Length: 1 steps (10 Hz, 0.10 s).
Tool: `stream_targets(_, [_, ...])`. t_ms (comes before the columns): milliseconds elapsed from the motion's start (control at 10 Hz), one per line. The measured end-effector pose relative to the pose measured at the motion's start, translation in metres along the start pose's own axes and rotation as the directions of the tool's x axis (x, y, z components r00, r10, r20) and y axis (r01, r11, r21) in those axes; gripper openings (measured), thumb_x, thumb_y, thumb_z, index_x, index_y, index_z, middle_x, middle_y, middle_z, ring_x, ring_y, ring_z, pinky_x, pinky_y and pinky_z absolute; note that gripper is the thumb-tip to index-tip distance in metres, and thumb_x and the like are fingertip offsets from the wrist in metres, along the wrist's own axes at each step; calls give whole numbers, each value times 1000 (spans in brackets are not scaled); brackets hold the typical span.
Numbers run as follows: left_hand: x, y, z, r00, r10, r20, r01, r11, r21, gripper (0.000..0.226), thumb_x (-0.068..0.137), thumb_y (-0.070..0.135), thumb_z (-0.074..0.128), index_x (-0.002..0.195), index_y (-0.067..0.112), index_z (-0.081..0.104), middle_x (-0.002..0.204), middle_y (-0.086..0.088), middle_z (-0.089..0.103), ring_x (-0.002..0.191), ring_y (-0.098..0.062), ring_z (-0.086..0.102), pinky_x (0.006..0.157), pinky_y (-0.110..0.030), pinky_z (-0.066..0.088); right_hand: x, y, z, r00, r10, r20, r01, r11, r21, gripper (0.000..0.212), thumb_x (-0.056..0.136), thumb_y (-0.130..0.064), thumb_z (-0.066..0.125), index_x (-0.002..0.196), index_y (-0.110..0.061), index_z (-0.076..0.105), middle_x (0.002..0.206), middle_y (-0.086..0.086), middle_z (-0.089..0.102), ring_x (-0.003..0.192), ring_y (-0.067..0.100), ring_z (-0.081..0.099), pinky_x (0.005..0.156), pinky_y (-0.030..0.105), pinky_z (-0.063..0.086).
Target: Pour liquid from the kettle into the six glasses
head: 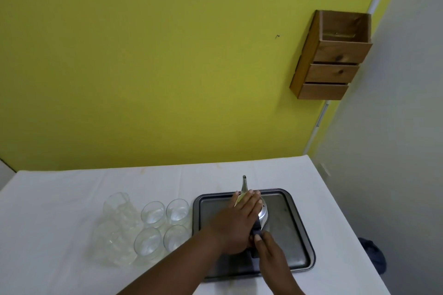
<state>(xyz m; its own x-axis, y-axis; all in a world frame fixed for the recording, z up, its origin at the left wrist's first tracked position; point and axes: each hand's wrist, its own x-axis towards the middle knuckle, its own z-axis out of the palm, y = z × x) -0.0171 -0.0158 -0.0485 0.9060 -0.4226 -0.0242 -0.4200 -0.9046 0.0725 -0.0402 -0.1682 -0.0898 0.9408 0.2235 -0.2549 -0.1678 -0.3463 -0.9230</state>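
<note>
White table (pixel 72 187): six glasses (pixel 153 213), one kettle (pixel 262 215) under flat left hand (pixel 237 220), right hand (pixel 268 249) around its handle (pixel 256 231)

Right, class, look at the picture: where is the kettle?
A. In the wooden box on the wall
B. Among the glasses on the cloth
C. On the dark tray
C: the kettle stands on the tray, to the right of the glasses.

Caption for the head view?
Left hand rests atop the kettle, right hand holds its handle, on the baking tray beside the glasses.
</note>
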Motion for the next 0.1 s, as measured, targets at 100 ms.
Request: stream_targets(100, [-2,6,1,999,-8,33,9,1000,-19,80,84,23,44,151,4,5,160,-16,-5,145,-27,-12,116,-51,-3,-6,-1,-7,989,-71,-126,42,975,-218,30,95,-27,50,66,-30,53,73,2,66,72,16,59,63,21,42])
